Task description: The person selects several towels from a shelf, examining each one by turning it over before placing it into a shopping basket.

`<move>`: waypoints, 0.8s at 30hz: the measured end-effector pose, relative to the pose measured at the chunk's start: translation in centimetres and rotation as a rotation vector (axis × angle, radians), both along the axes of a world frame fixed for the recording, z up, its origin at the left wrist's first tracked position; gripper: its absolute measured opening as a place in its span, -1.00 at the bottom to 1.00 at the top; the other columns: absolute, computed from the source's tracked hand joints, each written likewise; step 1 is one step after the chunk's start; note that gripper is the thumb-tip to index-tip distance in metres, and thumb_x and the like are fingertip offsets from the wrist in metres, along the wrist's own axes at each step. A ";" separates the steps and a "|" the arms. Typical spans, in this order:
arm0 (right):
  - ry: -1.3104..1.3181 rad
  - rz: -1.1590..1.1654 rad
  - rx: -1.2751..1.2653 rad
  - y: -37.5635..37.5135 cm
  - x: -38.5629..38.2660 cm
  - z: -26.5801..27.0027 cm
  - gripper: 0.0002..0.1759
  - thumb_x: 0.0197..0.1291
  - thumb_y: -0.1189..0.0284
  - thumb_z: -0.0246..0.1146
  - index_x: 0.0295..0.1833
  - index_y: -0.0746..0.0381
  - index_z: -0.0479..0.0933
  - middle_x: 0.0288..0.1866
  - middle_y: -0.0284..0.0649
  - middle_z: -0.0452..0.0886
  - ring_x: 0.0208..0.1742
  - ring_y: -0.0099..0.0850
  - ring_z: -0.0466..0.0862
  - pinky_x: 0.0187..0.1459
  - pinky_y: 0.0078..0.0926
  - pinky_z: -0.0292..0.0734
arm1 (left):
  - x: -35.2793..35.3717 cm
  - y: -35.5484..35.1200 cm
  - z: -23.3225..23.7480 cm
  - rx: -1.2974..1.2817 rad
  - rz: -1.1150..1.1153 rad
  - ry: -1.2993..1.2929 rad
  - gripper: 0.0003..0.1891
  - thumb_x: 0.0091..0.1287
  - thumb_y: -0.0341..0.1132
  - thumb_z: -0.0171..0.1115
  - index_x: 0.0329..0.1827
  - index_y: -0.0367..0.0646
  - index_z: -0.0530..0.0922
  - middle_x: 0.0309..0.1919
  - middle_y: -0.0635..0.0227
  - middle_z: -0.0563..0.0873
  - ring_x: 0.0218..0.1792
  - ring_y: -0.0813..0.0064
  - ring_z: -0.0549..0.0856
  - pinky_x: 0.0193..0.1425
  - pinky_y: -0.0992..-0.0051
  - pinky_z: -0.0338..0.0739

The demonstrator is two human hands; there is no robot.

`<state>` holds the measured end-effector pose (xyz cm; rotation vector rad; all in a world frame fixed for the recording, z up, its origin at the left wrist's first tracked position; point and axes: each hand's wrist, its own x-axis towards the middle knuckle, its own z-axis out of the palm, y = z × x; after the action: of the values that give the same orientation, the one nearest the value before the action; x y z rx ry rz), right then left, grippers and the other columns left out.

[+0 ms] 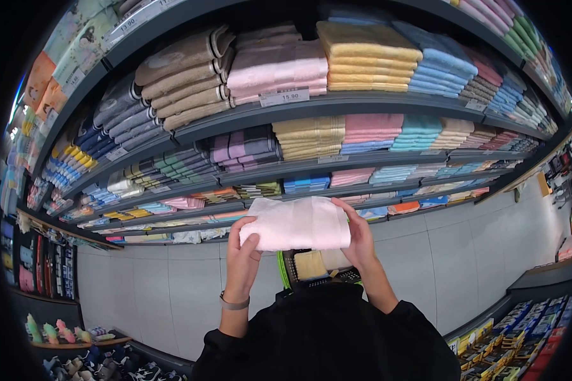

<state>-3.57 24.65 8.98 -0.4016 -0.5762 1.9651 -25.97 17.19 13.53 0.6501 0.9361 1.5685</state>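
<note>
A folded pale pink towel is held up in front of my body, between both hands. My left hand grips its left edge, thumb on the near face. At the right edge my right hand holds it, the fingers partly hidden behind the cloth. Below the towel, a dark basket with a green rim is partly covered by my body. Inside it lies a folded yellow towel.
Curved-looking shelves ahead carry stacks of folded towels, including a pink stack and a yellow stack. Grey tiled floor lies beneath. Packaged goods stand at lower right, footwear-like items at lower left.
</note>
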 end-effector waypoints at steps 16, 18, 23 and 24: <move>-0.623 0.073 0.437 0.2 2.1 -2.7 -0.44 0.02 0.65 0.24 0.18 0.27 0.28 0.10 -0.27 0.38 0.10 -0.50 0.45 0.04 -0.49 0.43 | 0.1 -0.2 -1.3 -0.021 -0.090 -0.208 -0.67 0.36 -0.40 0.00 0.17 -0.17 0.27 0.04 0.20 0.48 -0.06 0.40 0.59 -0.16 0.47 0.62; -0.569 0.050 0.388 0.0 2.2 -2.7 -0.46 0.02 0.67 0.22 0.16 0.30 0.29 0.08 -0.27 0.40 0.08 -0.51 0.46 0.04 -0.51 0.43 | 0.3 -0.4 -1.5 -0.021 -0.093 -0.202 -0.68 0.36 -0.39 0.00 0.16 -0.16 0.28 0.04 0.19 0.48 -0.06 0.39 0.59 -0.16 0.47 0.62; -0.610 -0.092 0.550 0.3 2.6 -2.2 -0.53 0.09 0.61 0.15 0.16 0.31 0.29 0.11 -0.25 0.39 0.12 -0.45 0.45 0.08 -0.44 0.43 | 1.4 -0.6 -0.7 -0.024 -0.097 -0.172 -0.68 0.32 -0.44 0.02 0.13 -0.15 0.29 0.03 0.23 0.47 -0.01 0.40 0.56 -0.09 0.44 0.58; -0.434 -0.050 0.473 0.5 2.7 -1.7 -0.52 0.14 0.48 0.10 0.20 0.30 0.26 0.15 -0.22 0.36 0.17 -0.39 0.41 0.15 -0.35 0.36 | 1.6 -0.6 -0.6 -0.033 -0.083 -0.099 -0.66 0.28 -0.48 0.03 0.13 -0.15 0.29 0.02 0.26 0.46 0.01 0.42 0.53 -0.04 0.43 0.54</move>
<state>-0.82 25.10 7.24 -0.5364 -1.2629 1.6272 -24.38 16.55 12.93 0.5762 0.8496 1.4943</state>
